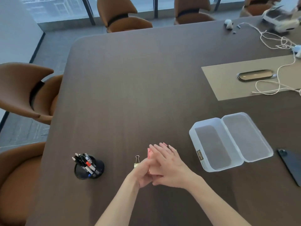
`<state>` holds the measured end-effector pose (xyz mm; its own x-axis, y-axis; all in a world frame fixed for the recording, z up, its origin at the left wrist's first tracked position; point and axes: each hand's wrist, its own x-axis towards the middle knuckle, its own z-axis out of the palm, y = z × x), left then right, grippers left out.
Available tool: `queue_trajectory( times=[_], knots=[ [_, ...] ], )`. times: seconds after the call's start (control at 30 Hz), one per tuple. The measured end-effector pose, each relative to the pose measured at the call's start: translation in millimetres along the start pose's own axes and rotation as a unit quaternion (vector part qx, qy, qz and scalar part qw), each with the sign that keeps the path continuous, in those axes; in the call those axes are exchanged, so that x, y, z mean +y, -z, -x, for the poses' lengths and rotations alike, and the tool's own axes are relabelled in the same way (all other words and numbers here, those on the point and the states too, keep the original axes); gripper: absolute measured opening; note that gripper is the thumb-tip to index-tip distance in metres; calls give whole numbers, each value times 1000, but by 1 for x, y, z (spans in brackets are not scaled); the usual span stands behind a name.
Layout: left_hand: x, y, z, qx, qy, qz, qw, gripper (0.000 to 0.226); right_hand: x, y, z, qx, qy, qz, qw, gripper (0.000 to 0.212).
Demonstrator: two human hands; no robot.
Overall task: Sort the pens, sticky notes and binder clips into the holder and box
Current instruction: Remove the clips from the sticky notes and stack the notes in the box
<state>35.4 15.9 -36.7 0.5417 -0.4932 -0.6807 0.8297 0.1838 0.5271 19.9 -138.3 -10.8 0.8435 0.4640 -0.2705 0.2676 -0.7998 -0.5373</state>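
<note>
Far left (24,93): brown chairs drawn up along the table (130,79) edge. Near left on the table: black holder (89,168), upright, packed with pens (85,162) leaning at angles, caps up. Right of the holder, well apart from it: binder clip (136,161) flat on the wood, wire loop pointing away, body partly hidden behind the left hand (143,172). Centre: both hands pressed together around a pink stack of sticky notes (150,170), left hand curled under and gripping the near end, right hand (169,163) laid over the top, fingers (158,150) stretched flat and forward; pink edges peeking out past the fingertips, a sliver of green at the right edge. Right of the hands, near but apart: clear box (211,144), lid hinged open and lying flat beside it, nothing visible inside. Farther right: dark phone (290,165) near the table edge. Upper right: tan mat (228,88) with an oval tray (255,75), tangled white cable (276,41), blurred white devices.
</note>
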Motion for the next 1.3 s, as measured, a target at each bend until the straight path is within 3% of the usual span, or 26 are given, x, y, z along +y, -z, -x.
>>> queue_trajectory(
  times=[0.2, 0.5, 0.6, 0.63, 0.7, 0.77, 0.87, 1.0, 1.1, 1.17, 1.3],
  knots=[
    [-12, -42, -19, -26, 10, -38, 999, 50, 33, 10, 27, 94, -23, 66, 993, 97],
    [-20, -88, -48, -15, 48, -55, 997, 48, 62, 41, 63, 54, -67, -54, 995, 107],
    [-18, -104, -57, -24, 23, -44, 998, 55, 76, 49, 72, 88, -160, -165, 969, 101],
    [-17, -109, -60, -24, 13, -30, 999, 56, 82, 50, 75, 126, -205, -210, 948, 92],
    [-16, -114, -67, -27, -11, -6, 1000, 56, 95, 52, 82, 185, -269, -275, 904, 51],
    [-15, -118, -76, -11, -25, -7, 1000, 56, 103, 55, 88, 179, -303, -313, 882, 27],
    [-11, -131, -85, -24, -21, -15, 999, 63, 113, 58, 92, 153, -317, -393, 850, 17],
    [3, -145, -94, -61, -7, -44, 997, 67, 134, 69, 96, 133, -328, -520, 777, 15],
    [16, -152, -102, -37, 2, -79, 996, 53, 153, 69, 95, 120, -327, -605, 716, 13],
    [19, -156, -110, 2, -19, -106, 994, 44, 162, 65, 88, 157, -353, -668, 636, 11],
    [18, -161, -122, 114, -66, -157, 979, 30, 182, 54, 66, 224, -422, -766, 429, 8]
  ],
)
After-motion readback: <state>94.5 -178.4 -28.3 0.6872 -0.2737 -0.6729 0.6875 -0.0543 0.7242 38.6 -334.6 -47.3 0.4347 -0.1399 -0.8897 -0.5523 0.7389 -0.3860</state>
